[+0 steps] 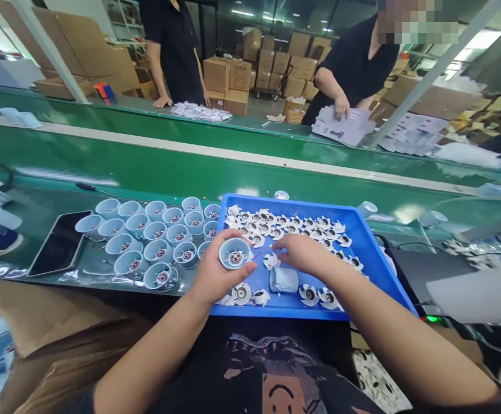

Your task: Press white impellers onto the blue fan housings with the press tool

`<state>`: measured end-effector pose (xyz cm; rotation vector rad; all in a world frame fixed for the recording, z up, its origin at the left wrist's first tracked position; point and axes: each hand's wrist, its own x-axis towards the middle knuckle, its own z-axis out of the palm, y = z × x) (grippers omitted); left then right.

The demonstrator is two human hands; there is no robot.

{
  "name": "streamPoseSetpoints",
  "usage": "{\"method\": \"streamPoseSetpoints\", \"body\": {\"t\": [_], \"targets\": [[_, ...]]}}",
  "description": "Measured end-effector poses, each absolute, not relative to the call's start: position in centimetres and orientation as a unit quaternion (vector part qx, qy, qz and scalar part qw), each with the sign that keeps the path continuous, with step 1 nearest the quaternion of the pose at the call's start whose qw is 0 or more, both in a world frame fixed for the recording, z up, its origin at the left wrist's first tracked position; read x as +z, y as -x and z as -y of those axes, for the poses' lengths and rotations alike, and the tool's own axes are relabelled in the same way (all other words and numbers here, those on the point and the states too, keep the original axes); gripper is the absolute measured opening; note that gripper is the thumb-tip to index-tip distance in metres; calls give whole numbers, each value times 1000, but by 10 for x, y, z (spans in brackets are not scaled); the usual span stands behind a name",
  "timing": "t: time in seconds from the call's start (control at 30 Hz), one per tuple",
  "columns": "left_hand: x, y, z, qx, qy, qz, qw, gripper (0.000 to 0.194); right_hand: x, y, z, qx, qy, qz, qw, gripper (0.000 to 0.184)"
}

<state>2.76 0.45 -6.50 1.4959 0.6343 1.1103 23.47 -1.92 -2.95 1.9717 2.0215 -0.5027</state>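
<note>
The left hand [211, 269] is gripping a pale-blue cup [234, 255], mouth toward the viewer, apparently exposing its inner parts. At the cup's three o'clock, the right hand [303, 253] is hovering over a blue tray [373, 261] of white fans [242, 294]; the view is not showing whether it is pinching anything.

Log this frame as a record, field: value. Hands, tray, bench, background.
left_hand: left hand grips a light-blue cup, open end toward the camera
right_hand: right hand, fingers bent, over the tray; contact unclear
tray: blue tray with many white fans and one cup on its side
bench_left: rows of light-blue cups, dark flat device
background: two people; the one at right handles white sheets
</note>
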Motion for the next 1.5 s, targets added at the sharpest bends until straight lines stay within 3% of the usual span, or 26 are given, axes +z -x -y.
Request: {"method": "streamPoseSetpoints", "body": {"t": [0.13,0.33,0.6,0.73,0.93,1.33,1.43,1.5], "targets": [[-68,-29,-5,496,-614,-302,534,63,-33,-221,18,-178,-694,-678,164,24],[-62,-18,5,436,-718,-336,426,49,-32,-201,15,-175,-717,-660,142,20],[-46,-14,19,315,-840,-340,283,53,13,-220,50,-237,-664,-695,-142,22],[-42,-27,21,317,-869,-303,228,40,17,-210,73,-216,-582,-743,-250,25],[-43,-35,22,358,-890,-248,134,30,9,-206,75,-110,-553,-784,-258,18],[-29,-48,27,354,-894,-250,112,29,3,-218,75,-187,-542,-752,-326,18],[-31,-46,19,355,-885,-277,118,34,9,-227,83,-193,-525,-756,-338,7],[-32,-45,16,359,-879,-295,110,41,13,-231,90,-200,-505,-760,-356,13]]}}
